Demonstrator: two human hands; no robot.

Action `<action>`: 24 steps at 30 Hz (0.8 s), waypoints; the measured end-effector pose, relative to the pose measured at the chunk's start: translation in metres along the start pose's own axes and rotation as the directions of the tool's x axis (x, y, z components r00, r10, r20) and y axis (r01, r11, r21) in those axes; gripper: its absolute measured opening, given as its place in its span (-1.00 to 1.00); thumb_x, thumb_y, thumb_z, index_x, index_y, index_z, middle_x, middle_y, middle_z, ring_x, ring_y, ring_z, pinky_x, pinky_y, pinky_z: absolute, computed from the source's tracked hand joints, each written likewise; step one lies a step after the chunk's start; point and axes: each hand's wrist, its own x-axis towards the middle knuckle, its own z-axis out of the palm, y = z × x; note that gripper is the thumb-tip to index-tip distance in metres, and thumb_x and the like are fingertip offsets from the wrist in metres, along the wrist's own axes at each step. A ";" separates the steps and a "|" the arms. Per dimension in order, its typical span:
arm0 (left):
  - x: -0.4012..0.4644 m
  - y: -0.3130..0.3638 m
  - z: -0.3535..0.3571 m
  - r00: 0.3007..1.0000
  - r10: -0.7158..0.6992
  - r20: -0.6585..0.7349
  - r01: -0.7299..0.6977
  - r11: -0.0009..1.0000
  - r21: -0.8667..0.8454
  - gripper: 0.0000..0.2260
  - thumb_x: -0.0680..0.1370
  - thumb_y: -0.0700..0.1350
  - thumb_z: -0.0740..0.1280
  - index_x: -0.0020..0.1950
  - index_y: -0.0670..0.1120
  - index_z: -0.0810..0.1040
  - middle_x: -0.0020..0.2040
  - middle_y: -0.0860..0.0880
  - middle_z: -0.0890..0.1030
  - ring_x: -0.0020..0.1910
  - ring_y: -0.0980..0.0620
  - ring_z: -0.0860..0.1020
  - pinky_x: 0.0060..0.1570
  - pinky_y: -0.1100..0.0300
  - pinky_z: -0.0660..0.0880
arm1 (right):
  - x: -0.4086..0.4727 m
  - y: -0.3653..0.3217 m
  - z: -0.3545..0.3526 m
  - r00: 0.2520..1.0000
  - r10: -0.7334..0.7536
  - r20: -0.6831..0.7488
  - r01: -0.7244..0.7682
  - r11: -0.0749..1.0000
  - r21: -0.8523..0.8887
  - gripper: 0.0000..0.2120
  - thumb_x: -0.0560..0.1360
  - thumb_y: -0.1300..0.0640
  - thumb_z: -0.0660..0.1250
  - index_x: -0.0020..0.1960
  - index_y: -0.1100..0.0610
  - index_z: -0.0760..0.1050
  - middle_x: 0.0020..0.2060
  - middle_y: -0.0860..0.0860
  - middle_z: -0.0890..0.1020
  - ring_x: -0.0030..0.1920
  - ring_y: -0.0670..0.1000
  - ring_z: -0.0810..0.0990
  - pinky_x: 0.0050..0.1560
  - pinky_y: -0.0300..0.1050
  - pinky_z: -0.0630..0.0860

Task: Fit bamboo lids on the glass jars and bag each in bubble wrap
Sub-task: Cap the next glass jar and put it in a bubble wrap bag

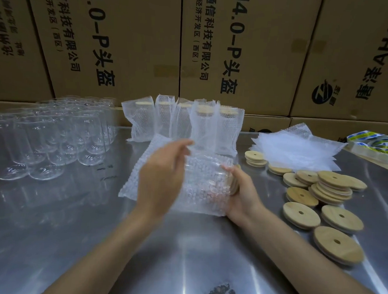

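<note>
I have the lidded jar (211, 181) lying on its side inside a bubble bag (183, 168) at the middle of the worktop (73, 241). My right hand (242, 193) is cupped round the lid end, gripping it through the wrap, I judge so the lid cannot slip off while the jar goes in. My left hand (163, 174) is loose, fingers nearly straight, with its fingertips at the bag's upper flap; whether it pinches the film I cannot tell. It looks placed to steady the mouth of the bag.

The supplies sit in reach by side: bare jars (44, 140) packed together on the left, loose bamboo lids (328, 197) scattered and stacked on the right, a pile of flat bags (299, 149) behind them. Five finished, bagged jars (185, 122) stand upright in a row at the back, out of the working space.

The worktop is shiny sheet metal, mirroring the glass. Rolls of tape (375, 143) lie at the far right. Behind everything rises a wall of printed cardboard cartons (131, 44).
</note>
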 end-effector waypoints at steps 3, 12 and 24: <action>0.017 -0.048 -0.020 0.868 -0.496 -0.034 0.496 0.857 0.142 -0.64 0.60 0.02 0.27 0.36 -0.10 0.45 0.27 -0.04 0.54 0.19 -0.03 0.53 0.18 0.14 0.42 | 0.001 -0.005 -0.004 0.998 0.026 -0.050 -0.025 0.999 0.020 -0.60 0.51 0.05 0.29 0.31 0.14 0.52 0.10 0.17 0.66 -0.02 0.14 0.66 -0.04 -0.01 0.63; 0.003 -0.079 -0.010 0.394 -0.758 0.520 0.919 0.331 -0.213 -0.38 0.34 0.45 0.24 0.07 -0.01 0.65 0.01 -0.05 0.70 -0.02 -0.04 0.67 0.04 0.00 0.57 | 0.005 -0.002 -0.007 1.000 0.009 0.018 -0.009 1.000 0.003 -0.55 0.34 0.10 0.41 0.22 0.16 0.57 0.06 0.15 0.68 0.09 0.18 0.64 0.29 0.12 0.48; -0.004 -0.060 -0.006 0.535 -0.507 0.676 0.842 0.391 -0.372 -0.37 0.26 0.45 0.41 0.19 0.11 0.60 0.15 0.02 0.66 0.13 -0.01 0.63 0.20 -0.09 0.50 | 0.010 -0.005 -0.005 0.997 -0.013 0.080 0.016 0.999 -0.040 -0.63 0.34 -0.03 0.42 0.10 0.09 0.67 0.07 0.16 0.68 0.08 0.22 0.65 0.23 0.20 0.51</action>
